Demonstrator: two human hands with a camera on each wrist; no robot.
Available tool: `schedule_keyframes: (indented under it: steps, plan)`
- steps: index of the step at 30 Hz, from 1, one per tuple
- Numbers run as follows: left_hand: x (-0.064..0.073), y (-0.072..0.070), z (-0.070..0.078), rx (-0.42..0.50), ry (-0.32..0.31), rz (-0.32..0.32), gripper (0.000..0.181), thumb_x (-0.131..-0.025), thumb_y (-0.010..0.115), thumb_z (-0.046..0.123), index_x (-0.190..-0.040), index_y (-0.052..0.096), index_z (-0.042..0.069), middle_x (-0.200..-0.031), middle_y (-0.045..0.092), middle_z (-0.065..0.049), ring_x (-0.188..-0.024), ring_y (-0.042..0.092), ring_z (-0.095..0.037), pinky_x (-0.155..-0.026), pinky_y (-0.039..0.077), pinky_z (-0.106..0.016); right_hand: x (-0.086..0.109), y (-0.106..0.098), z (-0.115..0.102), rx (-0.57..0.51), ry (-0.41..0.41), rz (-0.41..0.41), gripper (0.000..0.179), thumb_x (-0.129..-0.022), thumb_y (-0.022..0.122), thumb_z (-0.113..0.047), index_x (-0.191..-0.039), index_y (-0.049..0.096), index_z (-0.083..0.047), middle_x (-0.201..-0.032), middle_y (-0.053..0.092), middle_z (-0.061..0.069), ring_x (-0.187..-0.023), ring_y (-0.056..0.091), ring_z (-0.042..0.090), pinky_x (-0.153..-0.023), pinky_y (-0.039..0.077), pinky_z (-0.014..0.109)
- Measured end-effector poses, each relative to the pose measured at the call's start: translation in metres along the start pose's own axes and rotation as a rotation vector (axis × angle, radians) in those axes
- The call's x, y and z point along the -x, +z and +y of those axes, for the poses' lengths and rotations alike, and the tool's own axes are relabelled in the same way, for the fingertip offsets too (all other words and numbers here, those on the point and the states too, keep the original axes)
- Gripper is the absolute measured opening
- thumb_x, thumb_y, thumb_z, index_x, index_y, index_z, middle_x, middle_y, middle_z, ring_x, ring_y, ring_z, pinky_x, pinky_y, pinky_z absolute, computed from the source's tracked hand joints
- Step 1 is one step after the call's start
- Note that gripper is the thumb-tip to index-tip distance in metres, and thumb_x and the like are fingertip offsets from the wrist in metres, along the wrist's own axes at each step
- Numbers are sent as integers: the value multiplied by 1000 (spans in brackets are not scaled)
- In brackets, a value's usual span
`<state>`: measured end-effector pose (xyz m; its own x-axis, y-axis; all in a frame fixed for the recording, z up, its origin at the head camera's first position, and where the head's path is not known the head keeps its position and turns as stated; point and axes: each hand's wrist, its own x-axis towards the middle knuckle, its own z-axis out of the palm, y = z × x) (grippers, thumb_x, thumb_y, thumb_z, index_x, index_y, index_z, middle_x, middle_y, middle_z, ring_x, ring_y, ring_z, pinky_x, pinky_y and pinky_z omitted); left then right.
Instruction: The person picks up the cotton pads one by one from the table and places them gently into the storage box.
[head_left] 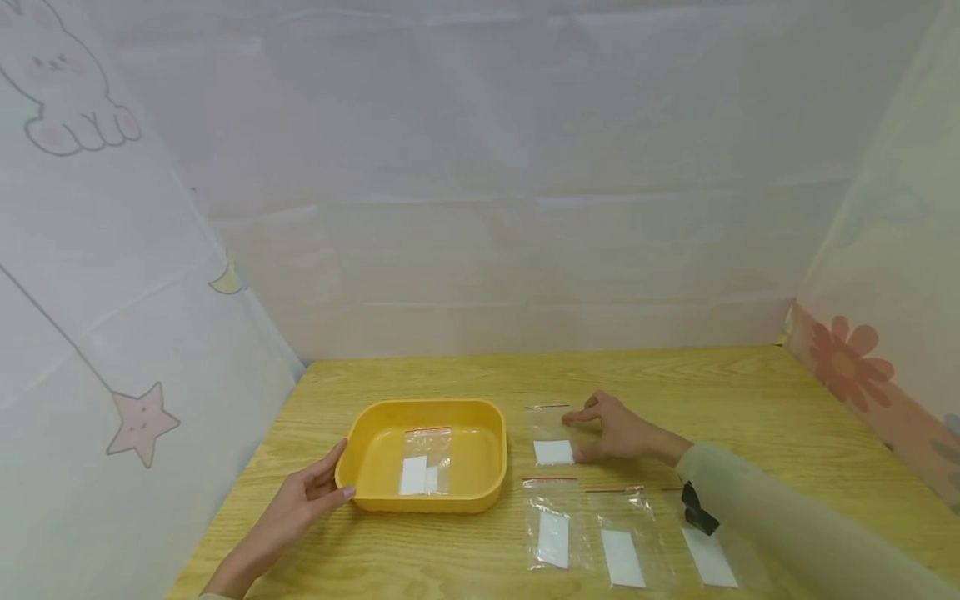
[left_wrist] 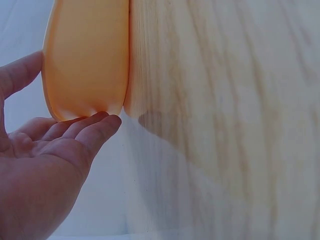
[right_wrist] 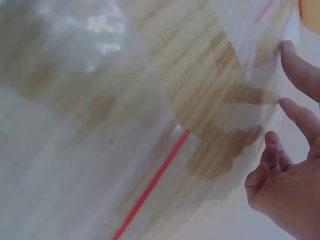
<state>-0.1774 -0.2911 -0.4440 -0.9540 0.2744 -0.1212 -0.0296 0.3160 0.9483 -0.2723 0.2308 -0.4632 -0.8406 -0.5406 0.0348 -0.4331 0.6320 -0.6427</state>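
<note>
Evidently, the left hand gripped a corner of the yellow tray while the right hand, fingers parted, touched the clear bag just to its left, whose thin plastic might have slid away if the fingertips merely brushed it.

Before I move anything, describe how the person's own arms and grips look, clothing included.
The right grip is a bare hand, without a glove; a long, loose, pale beige sleeve covers that arm, with a small black piece near the cuff. The left grip is also bare, with just a sliver of left sleeve showing.
</note>
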Motion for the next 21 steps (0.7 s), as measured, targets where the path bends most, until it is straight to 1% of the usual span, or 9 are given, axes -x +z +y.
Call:
schedule_keyframes:
  steps: [2,5,7,10,13,15,17,19,21]
  plan:
    - [0,0,0,-1,-2,2,83,-105,69,22,-168,19,5,-169,20,-22,-147,39,-44,-103,53,-32,1,2,-3,1,5,5,67,-83,93,-27,-139,69,1,-109,49,12,-97,42,29,-81,38,40]
    - [0,0,0,-6,-2,4,83,-105,69,22,-168,19,5,-169,21,-22,-147,39,-44,-103,53,-32,3,4,-8,10,11,20,64,-83,93,-25,-136,70,2,-103,50,10,-92,41,26,-78,37,37]
    - [0,0,0,-7,2,2,83,-105,69,22,-169,19,6,-169,20,-22,-147,39,-44,-103,53,-32,4,6,-13,24,16,40,59,-83,93,-23,-133,72,3,-100,52,8,-89,43,23,-77,38,35]
    - [1,0,1,-8,10,-4,82,-105,69,22,-169,18,5,-169,20,-22,-147,39,-44,-103,53,-32,7,11,-20,35,48,76,53,-84,92,-17,-128,74,5,-96,58,6,-85,47,21,-74,43,34]
    - [2,1,1,-10,9,-1,82,-105,69,21,-168,19,5,-169,20,-22,-147,39,-45,-103,52,-32,10,17,-25,36,105,121,49,-83,91,-12,-127,75,4,-97,65,5,-87,56,20,-78,52,39]
    - [2,1,2,-15,4,13,82,-105,70,21,-168,20,5,-169,20,-21,-147,39,-44,-103,52,-32,11,21,-29,39,126,149,49,-83,91,-9,-126,75,4,-99,68,5,-89,61,20,-81,56,43]
    - [2,1,2,-20,-6,24,82,-104,70,22,-168,22,6,-169,21,-20,-147,39,-44,-104,52,-33,11,24,-30,44,123,172,47,-82,91,-7,-126,75,3,-98,71,3,-88,62,18,-81,57,43]
    - [2,2,2,-25,-13,36,82,-104,71,22,-168,23,6,-169,21,-19,-147,39,-43,-104,52,-33,10,26,-30,36,102,190,46,-83,90,-4,-125,76,4,-94,72,2,-83,61,17,-76,57,39]
    - [2,2,3,-29,-16,37,82,-104,71,23,-168,23,7,-169,21,-19,-147,40,-43,-104,52,-34,10,27,-30,17,78,194,45,-83,88,0,-126,75,5,-89,70,0,-77,57,14,-69,54,33]
